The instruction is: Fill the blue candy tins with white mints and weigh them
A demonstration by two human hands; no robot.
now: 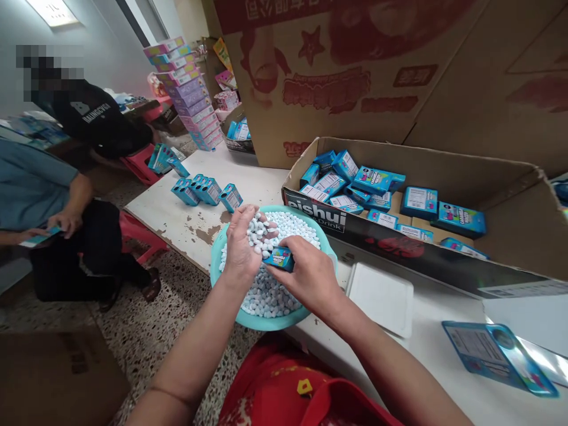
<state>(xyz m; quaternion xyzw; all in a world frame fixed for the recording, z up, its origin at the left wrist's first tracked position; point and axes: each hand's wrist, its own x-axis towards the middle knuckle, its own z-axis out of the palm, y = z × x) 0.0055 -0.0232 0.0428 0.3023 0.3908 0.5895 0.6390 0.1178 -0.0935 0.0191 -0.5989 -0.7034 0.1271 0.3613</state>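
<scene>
My left hand (242,248) is cupped palm-up around a handful of small white candies (258,232). In my right hand (310,272) is a small blue candy box (280,258), gripped between thumb and fingers with one end against the candies in my left palm. Both hands are over a round turquoise basin (266,323) filled with the same pale candies. Whether the box's end flap is open cannot be made out.
A long cardboard carton (399,260) with several blue boxes stands behind the basin. More blue boxes (208,190) stand at the table's left. A white scale-like tray (381,299) and a blue packet (499,358) lie right. A co-worker (48,195) sits left.
</scene>
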